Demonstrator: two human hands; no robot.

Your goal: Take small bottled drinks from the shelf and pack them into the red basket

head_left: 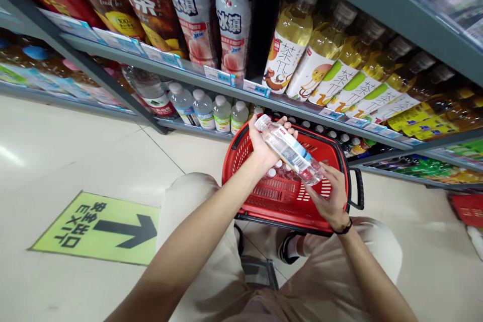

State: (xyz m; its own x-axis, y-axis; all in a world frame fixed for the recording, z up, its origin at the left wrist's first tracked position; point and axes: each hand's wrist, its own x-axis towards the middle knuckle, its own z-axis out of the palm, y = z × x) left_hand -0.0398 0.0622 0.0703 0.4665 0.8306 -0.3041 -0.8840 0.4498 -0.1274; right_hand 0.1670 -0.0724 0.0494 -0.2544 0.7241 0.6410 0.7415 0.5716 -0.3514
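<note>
A clear plastic water bottle (290, 150) with a white cap and a blue-and-white label lies tilted across both of my hands. My left hand (263, 147) is wrapped round its cap end from below, fingertips showing on the far side. At the base, my right hand (330, 193) holds the bottle between thumb and fingers. Beneath it stands a red shopping basket (260, 209) with a black rim and slotted walls. Several small bottles with white caps (271, 173) lie inside the basket, partly hidden by the held bottle.
A grey shelf (181, 68) with drink bottles runs across the front. Tea bottles (287, 43) and peach drink bottles (232, 25) stand on it; small bottles (206, 109) fill the lower level. A green exit sign (98, 229) marks the floor at left. My knees flank the basket.
</note>
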